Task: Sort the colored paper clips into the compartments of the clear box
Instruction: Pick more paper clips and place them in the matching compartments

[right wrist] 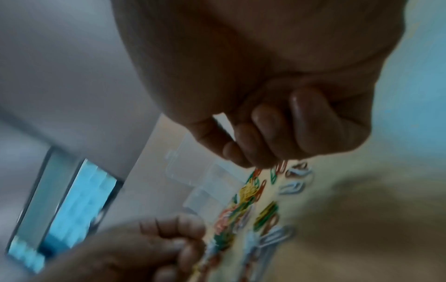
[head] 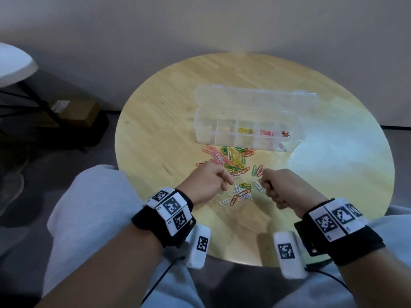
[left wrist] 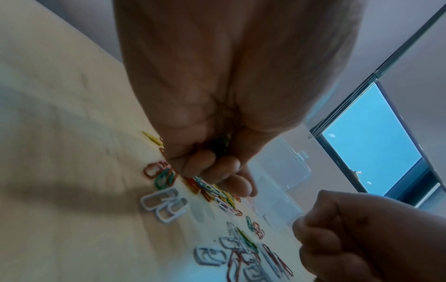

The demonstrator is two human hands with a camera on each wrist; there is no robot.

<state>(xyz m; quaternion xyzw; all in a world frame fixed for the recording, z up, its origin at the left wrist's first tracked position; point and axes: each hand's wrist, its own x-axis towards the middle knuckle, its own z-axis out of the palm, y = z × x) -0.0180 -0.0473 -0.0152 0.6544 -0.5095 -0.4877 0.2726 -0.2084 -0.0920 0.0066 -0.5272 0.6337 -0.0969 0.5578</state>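
**Both hands curled over the scattered clips, open box beyond**

The loose heap of coloured wire paper clips (head: 231, 165) (pink, green, yellow, orange, white) lies on the round pale wooden table (head: 155, 130), spread from just in front of the clear plastic compartment box (head: 248, 133) toward the near edge. The box has its lid (head: 255, 100) thrown back and lying behind it. Inside it, yellow clips (head: 245, 130) sit in a middle compartment, pink clips (head: 266, 132) in the next to the right, red clips (head: 285, 134) in the far right one, and a single white clip (head: 282, 146) in the front right corner.

The left hand (head: 208, 181) hangs over the left of the heap with its fingers curled in; the left wrist view shows something dark green (left wrist: 220, 142) tucked in the palm, probably clips, though blur hides their shape. The right hand (head: 282, 185) is curled into a loose fist at the right of the heap, fingertips (right wrist: 243, 154) close to the clips; whether it holds any cannot be told.

Both wrists wear black bands carrying white blocks (head: 171, 206) printed with black square marker patterns; no legible writing. To the left on the dark floor stands a brown cardboard carton (head: 75, 112) with a white label, too small to read, beside black legs of a white table (head: 13, 63). A window (left wrist: 371, 137) shows in the wrist views.
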